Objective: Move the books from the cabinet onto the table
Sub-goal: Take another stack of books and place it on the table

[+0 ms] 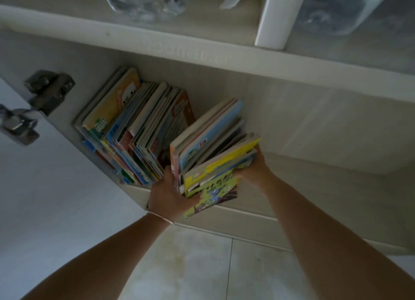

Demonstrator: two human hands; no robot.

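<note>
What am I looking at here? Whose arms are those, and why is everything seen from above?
The camera sits on a person's head and looks down, so you see what they see: their own two arms reaching forward. There is only this one picture, from that head camera.

They are crouched or bent at an open cabinet. Its metal door hinge shows on the left. Inside, a row of picture books leans against the left wall.

The left hand and the right hand squeeze a bundle of books from both sides, its bottom edge at the front of the shelf. A thin bracelet is on the left wrist. Below is pale tiled floor.
</note>
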